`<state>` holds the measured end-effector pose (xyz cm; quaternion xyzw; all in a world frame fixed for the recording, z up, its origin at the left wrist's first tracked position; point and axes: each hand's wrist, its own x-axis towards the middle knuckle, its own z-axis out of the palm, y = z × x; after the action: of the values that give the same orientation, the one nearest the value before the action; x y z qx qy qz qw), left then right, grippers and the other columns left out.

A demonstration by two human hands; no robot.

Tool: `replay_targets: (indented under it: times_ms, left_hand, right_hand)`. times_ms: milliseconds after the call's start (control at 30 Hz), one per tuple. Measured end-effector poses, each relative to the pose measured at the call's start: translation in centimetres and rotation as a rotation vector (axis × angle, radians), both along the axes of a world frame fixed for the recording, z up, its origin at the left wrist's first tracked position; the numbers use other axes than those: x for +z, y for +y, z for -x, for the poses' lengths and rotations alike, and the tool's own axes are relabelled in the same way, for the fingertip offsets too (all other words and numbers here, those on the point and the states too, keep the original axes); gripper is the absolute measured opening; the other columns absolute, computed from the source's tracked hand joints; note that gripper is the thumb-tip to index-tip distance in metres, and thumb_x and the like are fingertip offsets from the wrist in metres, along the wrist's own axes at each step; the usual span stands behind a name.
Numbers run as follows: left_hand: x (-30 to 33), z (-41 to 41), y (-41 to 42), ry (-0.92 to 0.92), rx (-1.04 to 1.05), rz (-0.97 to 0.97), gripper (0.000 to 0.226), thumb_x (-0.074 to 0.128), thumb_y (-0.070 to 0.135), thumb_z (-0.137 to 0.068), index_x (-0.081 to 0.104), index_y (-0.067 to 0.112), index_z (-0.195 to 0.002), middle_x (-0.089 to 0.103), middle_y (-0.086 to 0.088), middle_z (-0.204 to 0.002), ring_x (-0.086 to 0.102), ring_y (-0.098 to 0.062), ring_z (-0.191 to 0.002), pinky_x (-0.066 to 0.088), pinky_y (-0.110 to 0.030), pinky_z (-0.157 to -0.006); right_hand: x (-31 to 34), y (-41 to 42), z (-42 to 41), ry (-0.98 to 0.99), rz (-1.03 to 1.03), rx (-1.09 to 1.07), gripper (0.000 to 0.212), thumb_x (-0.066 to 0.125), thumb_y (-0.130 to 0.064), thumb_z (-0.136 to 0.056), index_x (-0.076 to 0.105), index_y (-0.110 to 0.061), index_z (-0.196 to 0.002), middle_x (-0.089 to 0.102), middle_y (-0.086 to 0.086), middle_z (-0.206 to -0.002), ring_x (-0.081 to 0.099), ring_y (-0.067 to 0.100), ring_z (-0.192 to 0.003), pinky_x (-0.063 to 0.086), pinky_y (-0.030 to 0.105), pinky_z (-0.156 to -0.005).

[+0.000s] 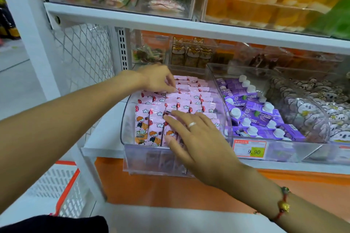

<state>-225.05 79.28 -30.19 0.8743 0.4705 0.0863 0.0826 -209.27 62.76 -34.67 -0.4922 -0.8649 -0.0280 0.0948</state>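
Here pink packets [189, 103] under flat right grip [195, 138], left grip [157, 79] pinching rearmost

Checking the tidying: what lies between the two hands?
Rows of pink packets in the clear bin fill the stretch between the left hand and the right hand, seen in the head view.

Clear bin [149, 159] open on top, packed with pink packets [191, 98], white shelf [132, 21] overhead

One left hand [157, 79], one right hand [191, 134], one pinched packet [179, 89], one ring [192, 124], one bracelet [283, 204]
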Motion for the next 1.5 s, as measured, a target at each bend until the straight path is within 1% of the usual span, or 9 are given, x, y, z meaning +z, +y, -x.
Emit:
replay_targets:
  times_ms: [200,333,433,567,733,933,1133,1267,1500]
  left_hand:
    - [0.0,-0.3,-0.6,0.012,0.092,-0.204,0.021,0.060,0.028,-0.093,0.070,0.018,-0.109,0.065,0.000,-0.124,0.061,-0.017,-0.107,0.051,-0.034,-0.085]
    - [0.1,-0.5,-1.7,-0.591,0.284,-0.185,0.023,0.052,0.025,-0.098,0.063,0.014,-0.115,0.065,0.001,-0.113,0.057,-0.004,-0.076,0.041,-0.011,-0.062]
    - [0.7,-0.4,-3.3,-1.035,0.420,-0.105,0.021,0.052,0.026,-0.097,0.061,0.011,-0.109,0.065,-0.002,-0.106,0.059,-0.013,-0.091,0.048,-0.022,-0.080]
    - [1.4,-0.2,-5.9,-1.340,0.520,-0.003,0.021,0.051,0.019,-0.098,0.060,0.004,-0.110,0.067,-0.012,-0.108,0.063,-0.028,-0.103,0.050,-0.043,-0.096]
    - [0.9,-0.2,-11.0,-1.565,0.527,-0.193,0.012,0.048,0.019,-0.100,0.054,0.011,-0.107,0.060,0.003,-0.096,0.060,-0.003,-0.082,0.055,-0.021,-0.075]
    - [-0.6,-1.5,-16.9,-1.511,0.274,-0.132,0.006,0.055,0.024,-0.096,0.061,0.024,-0.094,0.065,0.019,-0.080,0.063,0.005,-0.077,0.052,-0.018,-0.070]
    - [-2.5,-2.2,-17.7,-1.427,0.223,0.080,0.019,0.051,0.023,-0.098,0.065,0.027,-0.111,0.067,0.021,-0.103,0.064,0.004,-0.095,0.055,-0.017,-0.075]
    - [-3.5,-2.3,-17.6,-1.245,0.254,0.138,0.028,0.056,0.008,-0.093,0.062,0.031,-0.107,0.064,0.013,-0.106,0.063,-0.011,-0.094,0.056,-0.037,-0.085]
    - [-4.3,-2.8,-17.9,-1.117,0.130,0.139,0.042,0.079,0.029,-0.075,0.055,0.035,-0.109,0.057,0.031,-0.101,0.059,0.002,-0.091,0.054,-0.018,-0.073]
  right_hand:
    - [-0.2,-0.2,0.1,-0.003,-0.029,-0.012,0.063,0.010,-0.050,-0.095,0.038,-0.022,-0.143,0.041,0.000,-0.147,0.037,0.019,-0.129,0.020,0.033,-0.113]
    - [-0.3,-0.2,0.0,0.001,-0.031,-0.002,0.063,0.009,-0.050,-0.094,0.037,-0.023,-0.143,0.040,-0.002,-0.147,0.038,0.018,-0.128,0.017,0.032,-0.113]
    - [-0.3,-0.1,0.0,0.014,-0.052,0.009,0.062,0.011,-0.050,-0.095,0.039,-0.022,-0.142,0.042,-0.001,-0.146,0.041,0.020,-0.127,0.019,0.033,-0.113]
    - [-0.3,0.1,-0.1,0.070,-0.049,0.030,0.054,0.022,-0.049,-0.100,0.035,-0.024,-0.145,0.036,-0.004,-0.150,0.034,0.016,-0.132,0.015,0.031,-0.114]
    - [1.2,-0.8,-0.8,0.483,-0.041,0.022,0.042,0.038,-0.042,-0.099,0.042,-0.027,-0.138,0.048,-0.010,-0.135,0.040,0.004,-0.122,0.036,0.024,-0.099]
    - [3.3,-2.7,-1.1,0.846,0.148,-0.017,0.057,0.043,-0.064,-0.087,0.035,-0.039,-0.138,0.046,-0.024,-0.129,0.043,-0.007,-0.116,0.038,0.020,-0.095]
    - [3.3,-1.9,-1.2,1.176,0.443,-0.100,0.016,0.059,-0.018,-0.092,0.060,-0.032,-0.099,0.063,-0.018,-0.076,0.062,-0.008,-0.066,0.047,0.011,-0.063]
    - [2.9,-0.7,-2.4,1.413,0.667,-0.231,0.022,0.061,-0.023,-0.091,0.059,-0.021,-0.113,0.065,-0.015,-0.073,0.062,-0.001,-0.067,0.046,0.014,-0.060]
    - [2.3,-0.5,-2.4,1.466,0.650,-0.180,0.017,0.065,-0.022,-0.088,0.059,-0.024,-0.104,0.067,-0.016,-0.072,0.065,-0.001,-0.071,0.050,0.013,-0.059]
